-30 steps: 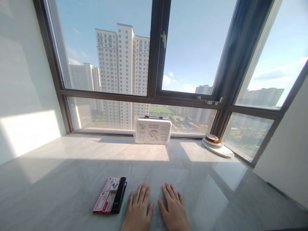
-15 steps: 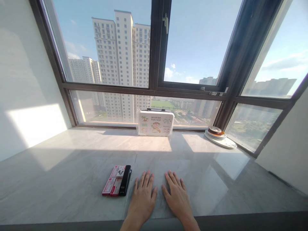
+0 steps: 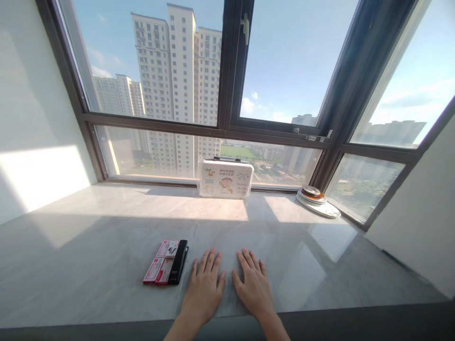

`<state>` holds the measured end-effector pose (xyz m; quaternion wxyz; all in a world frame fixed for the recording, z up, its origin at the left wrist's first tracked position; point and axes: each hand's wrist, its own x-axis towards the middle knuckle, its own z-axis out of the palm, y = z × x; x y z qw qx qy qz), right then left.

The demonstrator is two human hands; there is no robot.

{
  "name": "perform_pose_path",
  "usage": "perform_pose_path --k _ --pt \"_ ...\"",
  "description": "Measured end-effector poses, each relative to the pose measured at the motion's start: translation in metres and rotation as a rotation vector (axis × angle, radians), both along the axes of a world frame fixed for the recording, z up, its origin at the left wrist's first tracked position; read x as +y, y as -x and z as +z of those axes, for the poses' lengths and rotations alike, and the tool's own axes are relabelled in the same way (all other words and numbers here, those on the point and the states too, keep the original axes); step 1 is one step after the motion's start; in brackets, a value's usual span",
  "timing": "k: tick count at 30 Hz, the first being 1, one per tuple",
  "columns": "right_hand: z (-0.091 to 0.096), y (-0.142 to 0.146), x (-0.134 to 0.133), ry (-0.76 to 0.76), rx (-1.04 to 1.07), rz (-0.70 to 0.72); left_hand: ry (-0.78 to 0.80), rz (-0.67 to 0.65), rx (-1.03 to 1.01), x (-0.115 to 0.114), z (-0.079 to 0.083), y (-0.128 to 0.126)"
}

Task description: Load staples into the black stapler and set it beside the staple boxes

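Note:
My left hand [image 3: 204,285] lies palm down on the grey marble-patterned sill [image 3: 106,284], fingers stretched out and holding nothing. Beside it, also flat and spread on the stone, rests my right hand [image 3: 253,285], with a gap between the two thumbs. Just left of my left hand is a black stapler [image 3: 177,263], close but not touched. Against the stapler's left side sit several small red and white boxes [image 3: 160,265], the upper one showing a picture of a stapler.
A white carry case [image 3: 226,179] with cartoon prints and a dark handle stands upright against the window. Stacked plates [image 3: 318,203] are in the right corner, under the dark window frame [image 3: 320,142]. The sill's front edge runs beneath my wrists; white walls close both sides.
The whole view has shifted and tilted slightly, so everything appears a little further left. Both hands stay flat in the same place on the sill.

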<state>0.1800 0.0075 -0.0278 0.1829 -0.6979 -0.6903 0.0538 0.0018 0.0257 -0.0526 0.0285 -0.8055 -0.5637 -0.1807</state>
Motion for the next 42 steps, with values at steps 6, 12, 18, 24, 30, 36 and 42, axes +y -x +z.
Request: perform_pose_path --k 6,12,18,24,30,36,42 --pt "0.000 -0.001 0.000 0.018 0.006 0.011 0.021 0.000 0.001 -0.001 0.002 0.000" --pt "0.004 -0.003 0.001 0.025 0.035 0.015 0.032 -0.004 -0.002 0.000 0.003 0.001" --pt "0.006 -0.008 0.001 0.016 0.099 0.006 0.030 -0.003 0.002 0.000 0.003 0.002" --pt "0.007 -0.008 -0.003 -0.015 0.141 0.008 0.020 -0.010 -0.001 -0.003 0.005 0.002" --pt "0.003 -0.011 -0.005 -0.060 0.160 0.016 0.025 -0.010 0.000 -0.004 0.006 0.002" --pt "-0.002 -0.017 -0.003 -0.088 0.213 0.004 0.026 -0.014 0.005 -0.007 0.009 0.003" --pt "-0.010 -0.017 -0.001 -0.117 0.222 0.014 0.029 -0.015 0.000 -0.007 0.008 0.003"
